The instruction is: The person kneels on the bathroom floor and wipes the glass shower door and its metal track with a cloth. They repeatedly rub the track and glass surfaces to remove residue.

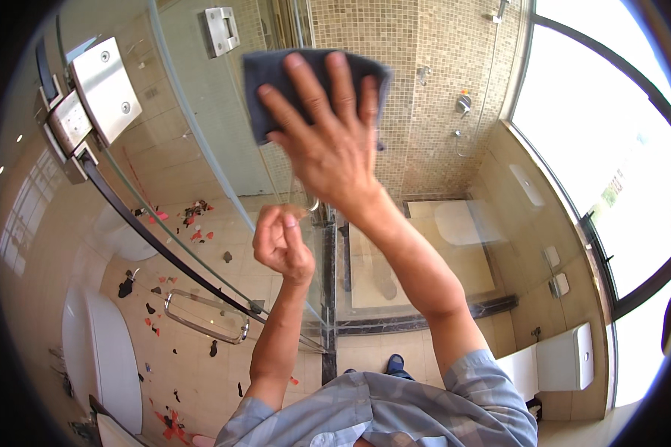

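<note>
My right hand [332, 149] is stretched up with its fingers spread flat over a dark grey cloth [268, 71], pressing it against a clear glass panel. The cloth looks folded, its edges showing beyond the fingertips. Lower and to the left, my left hand [283, 242] is closed, fingers curled in and thumb across them. Just beside it is a curved piece of chrome [314, 204], perhaps part of a handle. Whether the left hand grips this or something else is hidden.
Metal hinges [106, 91] hold the glass at upper left; a chrome bar handle [205, 319] shows below. Dark and red scraps [194, 212] litter the tiled floor. A white bathtub [101, 350] is at left, a toilet [566, 357] at right. Beyond the glass stands a mosaic wall [380, 37].
</note>
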The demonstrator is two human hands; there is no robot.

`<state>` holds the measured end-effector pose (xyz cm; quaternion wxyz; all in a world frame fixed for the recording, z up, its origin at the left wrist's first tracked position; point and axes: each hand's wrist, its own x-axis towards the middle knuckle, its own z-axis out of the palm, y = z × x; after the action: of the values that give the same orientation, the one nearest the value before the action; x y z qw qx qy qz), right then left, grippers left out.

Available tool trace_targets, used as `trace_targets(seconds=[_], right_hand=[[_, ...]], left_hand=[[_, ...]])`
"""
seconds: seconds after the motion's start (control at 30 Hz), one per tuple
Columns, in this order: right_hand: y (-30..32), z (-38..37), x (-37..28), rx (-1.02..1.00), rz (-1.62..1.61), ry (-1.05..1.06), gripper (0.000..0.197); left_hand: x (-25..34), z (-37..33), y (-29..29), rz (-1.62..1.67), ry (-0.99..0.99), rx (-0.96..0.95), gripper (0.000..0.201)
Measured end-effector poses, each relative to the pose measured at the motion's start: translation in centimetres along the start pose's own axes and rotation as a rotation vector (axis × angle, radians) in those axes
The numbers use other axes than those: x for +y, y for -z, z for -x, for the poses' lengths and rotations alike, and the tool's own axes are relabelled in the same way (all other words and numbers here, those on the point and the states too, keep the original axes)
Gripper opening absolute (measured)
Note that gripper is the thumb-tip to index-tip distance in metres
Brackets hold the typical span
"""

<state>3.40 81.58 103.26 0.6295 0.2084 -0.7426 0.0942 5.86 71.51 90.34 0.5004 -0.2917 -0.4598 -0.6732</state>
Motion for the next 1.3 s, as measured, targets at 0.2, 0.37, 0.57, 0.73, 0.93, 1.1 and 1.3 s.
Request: trace_targets(seconds=[0.2,0.37,0.57,0.73,0.93,1.1,1.3], right_hand=[[4.3,2.3,5.1,0.102,0.213,-0.307,0.051],[2.3,2.4,1.3,0.000,0.148,-0.190,0.054],[-1.8,-4.0,-3.7,-0.026,-0.071,0.078,0.055],[-2.7,-7.8,-5.8,0.098,-0.102,0.046,0.049],[-2.0,-7.0,-5.0,-0.010,-0.151,0.151,0.051],[0.9,-6.0,-1.5,0.014,-0.098,0.093,0.057],[4.5,-4.6,3.6,0.040,0.046,0.006,0.061]], left_hand=[[-1.3,-1.7,-1.4,-0.240,-0.167,-0.122,0.013],[-2.3,-1.3,-3.1,-0.296,-0.153,-0.170,0.009],[-3.1,-0.3,-1.1,-0.269,-0.024,-0.162,0.033],[-3.3,-0.5,-0.7,-0.235,-0.056,-0.199,0.026],[-2.8,-0.1,-0.8,0.062,0.203,0.057,0.011],[-1.0,-1.3,-2.0,0.063,0.152,0.040,0.016],[0.0,-2.1,-5.8,0.053,0.001,-0.126,0.012]])
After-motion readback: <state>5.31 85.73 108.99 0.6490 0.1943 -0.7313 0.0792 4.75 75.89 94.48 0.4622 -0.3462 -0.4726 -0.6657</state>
